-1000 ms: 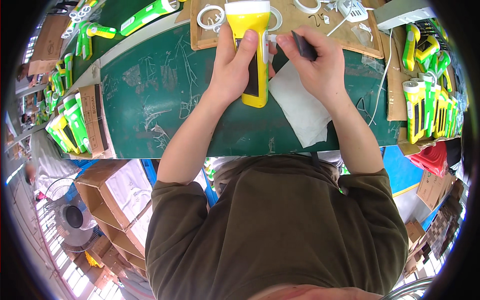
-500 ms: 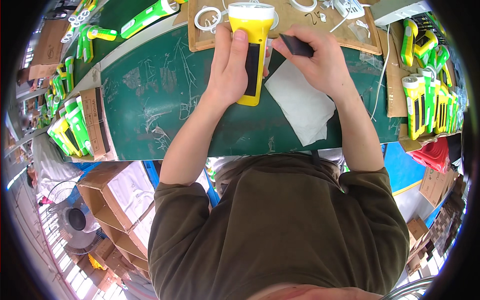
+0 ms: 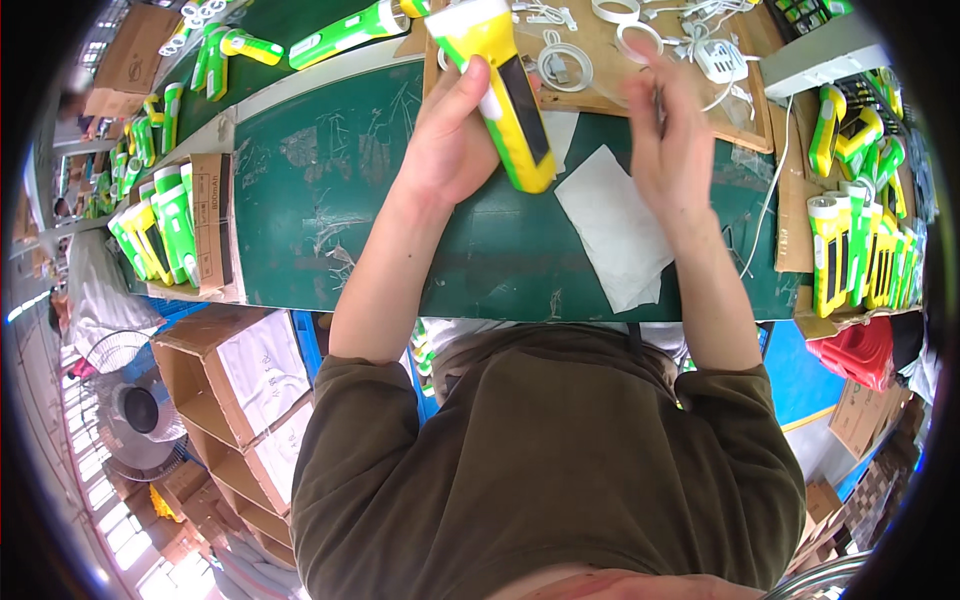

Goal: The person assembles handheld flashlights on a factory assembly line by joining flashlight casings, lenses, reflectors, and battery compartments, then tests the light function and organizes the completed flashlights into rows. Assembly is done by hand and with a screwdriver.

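My left hand [image 3: 448,150] is closed around a yellow and green flashlight [image 3: 497,105] with a white head and a long black panel along its body. The thumb lies along its side, and the flashlight's head points away from me, tilted left. My right hand [image 3: 675,150] is apart from it, raised at the right over the near edge of a brown board. Its fingers are smeared by motion, and whether the dark piece is still in them is unclear. Below, between the hands, a creased white sheet [image 3: 612,235] lies on the green tabletop [image 3: 300,240].
White coiled cables [image 3: 566,62] and a white adapter [image 3: 717,60] rest on the brown board [image 3: 590,100]. Cartons of flashlights stand at the left [image 3: 172,215] and right [image 3: 850,245]. Another green flashlight [image 3: 345,35] lies at the back left.
The flashlight has turned, its head swinging left and its green side now showing. My right hand has moved away from it to the right; the black piece is no longer plainly visible.
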`<control>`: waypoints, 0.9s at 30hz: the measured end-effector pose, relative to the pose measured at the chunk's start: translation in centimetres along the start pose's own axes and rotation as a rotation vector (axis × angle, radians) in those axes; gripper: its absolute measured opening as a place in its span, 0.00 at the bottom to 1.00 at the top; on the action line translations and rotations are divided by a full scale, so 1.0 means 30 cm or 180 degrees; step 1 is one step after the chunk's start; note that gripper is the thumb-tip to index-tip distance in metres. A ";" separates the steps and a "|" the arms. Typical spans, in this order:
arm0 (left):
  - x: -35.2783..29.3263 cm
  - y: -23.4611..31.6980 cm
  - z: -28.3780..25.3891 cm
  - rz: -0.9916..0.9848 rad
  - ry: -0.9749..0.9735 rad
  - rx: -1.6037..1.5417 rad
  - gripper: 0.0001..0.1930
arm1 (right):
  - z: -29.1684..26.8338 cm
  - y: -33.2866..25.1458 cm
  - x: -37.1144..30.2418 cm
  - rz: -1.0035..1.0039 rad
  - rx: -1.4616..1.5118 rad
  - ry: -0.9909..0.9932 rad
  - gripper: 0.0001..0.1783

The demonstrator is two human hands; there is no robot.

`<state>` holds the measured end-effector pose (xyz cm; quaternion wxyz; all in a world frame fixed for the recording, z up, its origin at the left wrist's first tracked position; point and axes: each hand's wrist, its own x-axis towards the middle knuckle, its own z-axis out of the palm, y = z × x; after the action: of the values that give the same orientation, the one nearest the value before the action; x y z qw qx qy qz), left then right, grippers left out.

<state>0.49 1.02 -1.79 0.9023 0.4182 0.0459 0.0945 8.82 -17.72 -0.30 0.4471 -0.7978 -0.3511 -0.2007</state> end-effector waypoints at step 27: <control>0.234 0.429 -0.454 0.0787 0.0935 0.6785 0.34 | -0.770 0.120 -0.214 0.1987 0.2642 0.1208 0.22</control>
<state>3.45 20.77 -0.79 0.0443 0.9737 0.1695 0.1454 7.00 -41.17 5.56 0.8178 -0.5707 -0.0608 -0.0437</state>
